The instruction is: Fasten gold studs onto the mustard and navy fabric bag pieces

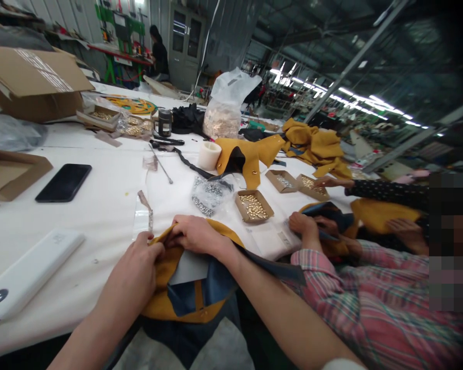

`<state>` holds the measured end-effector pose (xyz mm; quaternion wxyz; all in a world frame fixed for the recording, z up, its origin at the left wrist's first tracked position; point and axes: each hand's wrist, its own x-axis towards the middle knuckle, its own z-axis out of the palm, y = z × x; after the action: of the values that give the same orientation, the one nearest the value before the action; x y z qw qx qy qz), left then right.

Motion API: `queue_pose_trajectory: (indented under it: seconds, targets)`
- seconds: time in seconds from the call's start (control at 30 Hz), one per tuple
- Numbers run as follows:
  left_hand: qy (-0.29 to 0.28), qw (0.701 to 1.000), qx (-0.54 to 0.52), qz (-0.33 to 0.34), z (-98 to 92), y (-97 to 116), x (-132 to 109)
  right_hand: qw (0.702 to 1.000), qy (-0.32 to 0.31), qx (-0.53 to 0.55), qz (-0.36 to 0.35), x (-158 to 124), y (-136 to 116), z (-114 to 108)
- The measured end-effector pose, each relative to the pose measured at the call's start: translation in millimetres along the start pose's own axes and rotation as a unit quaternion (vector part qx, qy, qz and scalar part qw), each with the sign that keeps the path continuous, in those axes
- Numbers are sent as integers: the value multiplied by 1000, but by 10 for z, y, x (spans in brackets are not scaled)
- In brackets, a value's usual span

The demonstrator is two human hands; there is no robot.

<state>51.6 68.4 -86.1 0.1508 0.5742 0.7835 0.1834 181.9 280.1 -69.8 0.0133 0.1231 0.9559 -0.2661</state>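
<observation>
A mustard-yellow leather bag [160, 285] with a dark blue lining lies at the table's front edge, its mouth facing me. My left hand [137, 264] is closed on its upper left rim, thumb and fingers pinched together. Close beside it, my right hand [195, 235] is closed on the same rim, with some fingertips hidden inside the fold. A grey patch and a narrow yellow strip show on the lining. Beyond my hands are a small cardboard box of gold-coloured metal studs [253, 207] and a clear plastic bag of silver-coloured hardware [210, 191].
On the left lie a black phone [64, 183], a long white device [33, 272] and an open cardboard tray [15, 174]. A roll of tape [209, 155] stands beside yellow leather pieces [250, 154]. At right, a co-worker's plaid sleeve [320, 272] is near my right arm.
</observation>
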Motion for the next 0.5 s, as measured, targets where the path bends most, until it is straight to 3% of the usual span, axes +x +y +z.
queue_pose_trajectory:
  seconds: [0.17, 0.23, 0.37, 0.5]
  targets:
    - [-18, 972, 223, 66, -94, 81, -182, 999, -7, -45, 18, -11, -12, 59]
    - [-66, 955, 284, 49, -193, 163, -194, 997, 2, -67, 31, -12, -28, 93]
    - [-179, 954, 242, -11, -355, 212, -83, 998, 14, -38, 46, -40, -3, 122]
    - [-165, 958, 237, -10, -299, 110, -31, 999, 11, 46, -25, -110, 96, 72]
